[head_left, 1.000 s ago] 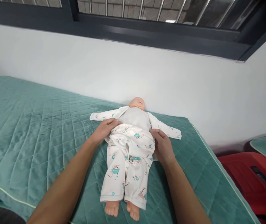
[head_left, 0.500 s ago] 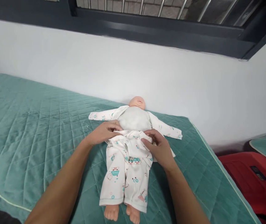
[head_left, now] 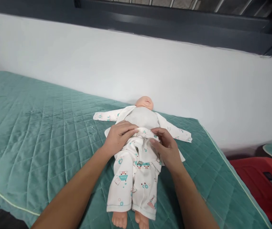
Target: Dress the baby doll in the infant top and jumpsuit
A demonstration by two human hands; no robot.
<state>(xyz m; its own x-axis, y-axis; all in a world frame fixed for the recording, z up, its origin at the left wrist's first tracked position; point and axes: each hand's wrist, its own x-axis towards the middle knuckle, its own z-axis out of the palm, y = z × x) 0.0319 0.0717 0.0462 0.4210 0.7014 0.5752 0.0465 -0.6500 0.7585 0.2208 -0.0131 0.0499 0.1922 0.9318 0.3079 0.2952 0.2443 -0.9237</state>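
A baby doll (head_left: 145, 102) lies on its back with its head by the wall and its bare feet towards me. It wears white printed pants (head_left: 120, 171) and an open white printed top (head_left: 177, 133) with the sleeves spread out. The pale cloth torso (head_left: 143, 117) shows between the top's two sides. My left hand (head_left: 118, 136) is closed on the pants' waistband at the left of the belly. On the right side, my right hand (head_left: 166, 148) pinches the same waistband between thumb and fingers. Folds of cloth bunch up between both hands.
Under the doll is a green quilted bed cover (head_left: 55, 143) with a pale edge trim. A white wall (head_left: 117, 66) rises behind, below a dark window frame (head_left: 174, 28) with bars. At the right, past the bed's edge, stands a red object (head_left: 257, 184).
My left hand has moved right and inward along the waistband, from the doll's side to the front. My right hand stays at the right side. The view has shifted slightly.
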